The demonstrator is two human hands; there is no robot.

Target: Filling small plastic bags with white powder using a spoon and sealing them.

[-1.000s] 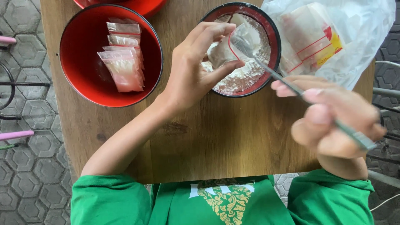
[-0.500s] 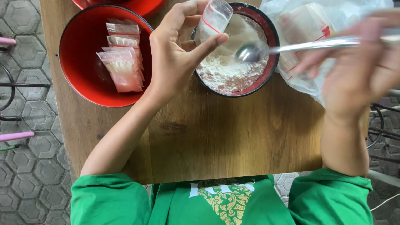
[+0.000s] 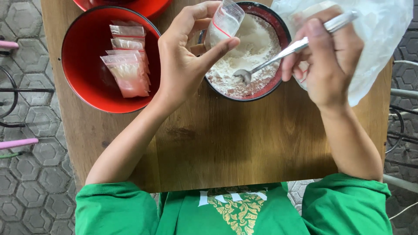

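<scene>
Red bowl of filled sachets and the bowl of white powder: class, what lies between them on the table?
In the head view, the left hand lies between the red bowl and the powder bowl, holding a small clear bag.

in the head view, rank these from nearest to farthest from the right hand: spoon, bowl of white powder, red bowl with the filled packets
1. spoon: gripped in the right hand, its bowl dipped in the powder.
2. bowl of white powder: just to the left of that hand, under the spoon.
3. red bowl with the filled packets: far left of the wooden table, beyond the left hand.
</scene>
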